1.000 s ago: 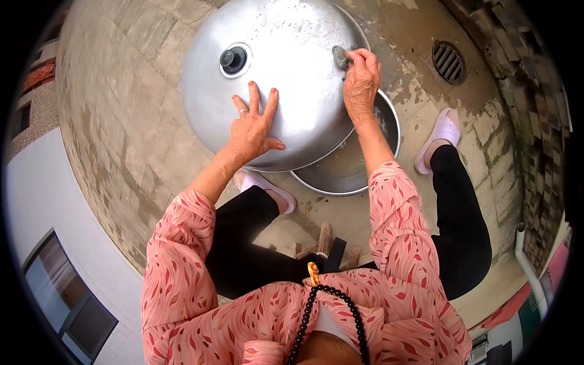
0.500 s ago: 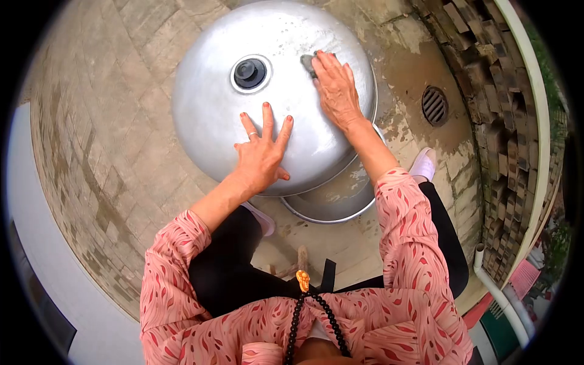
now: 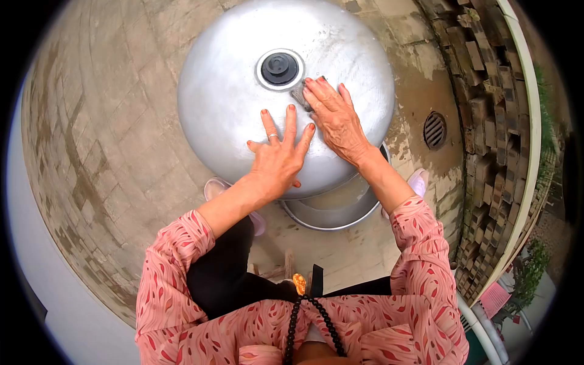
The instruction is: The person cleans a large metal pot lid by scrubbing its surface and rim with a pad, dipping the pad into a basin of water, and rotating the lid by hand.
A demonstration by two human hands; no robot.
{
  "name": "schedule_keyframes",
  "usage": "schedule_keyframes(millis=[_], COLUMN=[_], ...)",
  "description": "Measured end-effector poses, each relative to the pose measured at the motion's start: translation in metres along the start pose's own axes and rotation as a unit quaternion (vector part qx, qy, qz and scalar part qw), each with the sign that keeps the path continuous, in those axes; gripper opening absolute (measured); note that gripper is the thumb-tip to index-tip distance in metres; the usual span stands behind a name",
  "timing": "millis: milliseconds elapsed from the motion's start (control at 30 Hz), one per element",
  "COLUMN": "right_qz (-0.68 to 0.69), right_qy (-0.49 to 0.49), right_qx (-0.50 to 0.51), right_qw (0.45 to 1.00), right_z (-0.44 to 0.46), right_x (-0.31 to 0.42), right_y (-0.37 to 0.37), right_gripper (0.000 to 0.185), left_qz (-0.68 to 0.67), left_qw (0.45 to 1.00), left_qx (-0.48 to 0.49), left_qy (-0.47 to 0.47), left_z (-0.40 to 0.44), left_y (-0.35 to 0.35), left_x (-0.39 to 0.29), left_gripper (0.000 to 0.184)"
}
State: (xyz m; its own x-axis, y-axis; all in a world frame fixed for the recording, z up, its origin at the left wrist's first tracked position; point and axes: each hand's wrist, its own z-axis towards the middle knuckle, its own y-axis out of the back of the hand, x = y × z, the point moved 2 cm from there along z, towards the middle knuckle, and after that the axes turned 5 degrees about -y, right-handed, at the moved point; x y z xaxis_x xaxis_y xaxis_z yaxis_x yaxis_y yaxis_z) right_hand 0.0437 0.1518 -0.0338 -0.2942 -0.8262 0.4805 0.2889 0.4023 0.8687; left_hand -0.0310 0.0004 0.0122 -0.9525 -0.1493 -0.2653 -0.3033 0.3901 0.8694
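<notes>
A large domed silver metal lid [image 3: 231, 115] with a black knob [image 3: 279, 68] rests over a wide metal basin [image 3: 328, 213], whose near rim shows below it. Fingers spread, my left hand [image 3: 281, 155] lies on the lid's near side, below the knob. My right hand [image 3: 337, 121] presses a grey scouring pad [image 3: 300, 97] against the lid, just right of and below the knob. Part of the pad is hidden under the fingers. Faint dark smudges mark the lid's upper right.
Paving stones [image 3: 140, 140] surround the lid, with wet patches at the right. A round floor drain [image 3: 435, 130] lies there, beside a stack of bricks or tiles [image 3: 486, 128]. My feet in light shoes [image 3: 418, 181] flank the basin. A white pipe [image 3: 483, 328] runs at lower right.
My right hand has slid the scouring pad toward me and closer to the knob. My left hand stays spread on the lid. The whole view has shifted slightly.
</notes>
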Motion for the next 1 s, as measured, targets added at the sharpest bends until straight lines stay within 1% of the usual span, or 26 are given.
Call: schedule_keyframes(millis=[33, 100, 133, 167, 233, 300, 333, 367, 433, 500, 533, 567, 633, 700, 767, 800, 833, 867, 900, 933, 1000], right_qz=[0.012, -0.047, -0.072, -0.080, -0.110, -0.024, 0.025, 0.002, -0.039, -0.090, -0.109, -0.115, -0.130, -0.107, -0.067, -0.078, -0.068, -0.093, -0.080, -0.077, -0.081], right_qy=[0.021, 0.000, -0.074, -0.168, -0.198, -0.074, -0.022, -0.040, -0.068, -0.210, -0.274, -0.254, -0.214, -0.086, -0.058, -0.059, -0.097, -0.163, -0.233, -0.280, -0.280], right_qx=[0.018, 0.007, -0.032, -0.040, -0.081, -0.017, 0.029, 0.030, 0.025, -0.029, -0.055, -0.061, -0.074, -0.026, 0.015, 0.015, -0.020, -0.049, -0.075, -0.080, -0.134], right_qw=[1.000, 0.999, 0.994, 0.982, 0.971, 0.997, 0.999, 0.999, 0.997, 0.973, 0.954, 0.958, 0.965, 0.990, 0.996, 0.995, 0.993, 0.981, 0.966, 0.954, 0.947], right_z=[-0.008, 0.018, 0.038, 0.060, 0.086, 0.089, 0.089, 0.089, 0.098, 0.100, 0.097, 0.098, 0.110, 0.117, 0.117, 0.112, 0.104, 0.091, 0.070, 0.049, 0.021], right_x=[-0.002, -0.031, -0.064, -0.087, -0.095, -0.040, -0.018, -0.028, -0.071, -0.138, -0.147, -0.149, -0.116, -0.051, -0.035, -0.049, -0.069, -0.096, -0.129, -0.139, -0.128], right_y=[0.003, 0.011, 0.007, 0.009, -0.016, -0.024, -0.022, -0.018, -0.005, 0.005, 0.012, 0.007, -0.012, -0.031, -0.025, -0.020, -0.012, -0.001, 0.007, 0.021, 0.013], right_gripper=[0.045, 0.043, 0.040, 0.039, 0.040, 0.040, 0.040, 0.040, 0.039, 0.037, 0.036, 0.036, 0.036, 0.040, 0.039, 0.039, 0.035, 0.035, 0.036, 0.038, 0.039], left_qz=[-0.006, -0.008, -0.008, -0.005, -0.001, -0.003, -0.008, -0.013, -0.013, -0.018, -0.016, -0.016, -0.014, -0.004, -0.009, -0.012, -0.017, -0.016, -0.016, -0.017, -0.016], left_qw=[1.000, 1.000, 1.000, 1.000, 1.000, 1.000, 1.000, 1.000, 1.000, 0.999, 1.000, 1.000, 1.000, 1.000, 1.000, 1.000, 0.999, 0.999, 0.999, 0.999, 0.999], left_qx=[-0.007, -0.020, -0.010, -0.006, -0.003, 0.000, -0.010, -0.014, -0.018, -0.017, -0.007, 0.002, 0.010, 0.016, 0.003, -0.006, -0.017, -0.022, -0.029, -0.033, -0.033], left_qy=[-0.003, -0.016, -0.013, -0.010, -0.010, -0.006, -0.010, -0.015, -0.019, -0.023, -0.014, -0.009, -0.005, -0.010, -0.018, -0.023, -0.024, -0.021, -0.019, -0.020, -0.018], left_z=[0.000, -0.002, -0.003, -0.002, -0.002, -0.001, 0.002, 0.001, -0.004, -0.004, -0.005, -0.004, 0.000, -0.001, 0.000, -0.001, -0.003, -0.004, -0.004, -0.005, -0.003], left_y=[-0.002, -0.003, -0.002, 0.000, 0.003, 0.002, 0.001, -0.001, -0.004, -0.005, -0.005, -0.003, -0.001, -0.001, -0.003, -0.005, -0.005, -0.004, -0.003, -0.002, -0.002], left_x=[0.000, 0.002, 0.002, 0.002, 0.000, 0.000, 0.000, 0.000, 0.004, 0.003, 0.004, 0.002, -0.003, -0.001, -0.002, -0.001, 0.001, 0.001, 0.000, -0.001, 0.001], left_gripper=[0.114, 0.114, 0.114, 0.114, 0.113, 0.112, 0.112, 0.112, 0.112, 0.112, 0.113, 0.113, 0.113, 0.114, 0.114, 0.114, 0.113, 0.113, 0.113, 0.112, 0.113])
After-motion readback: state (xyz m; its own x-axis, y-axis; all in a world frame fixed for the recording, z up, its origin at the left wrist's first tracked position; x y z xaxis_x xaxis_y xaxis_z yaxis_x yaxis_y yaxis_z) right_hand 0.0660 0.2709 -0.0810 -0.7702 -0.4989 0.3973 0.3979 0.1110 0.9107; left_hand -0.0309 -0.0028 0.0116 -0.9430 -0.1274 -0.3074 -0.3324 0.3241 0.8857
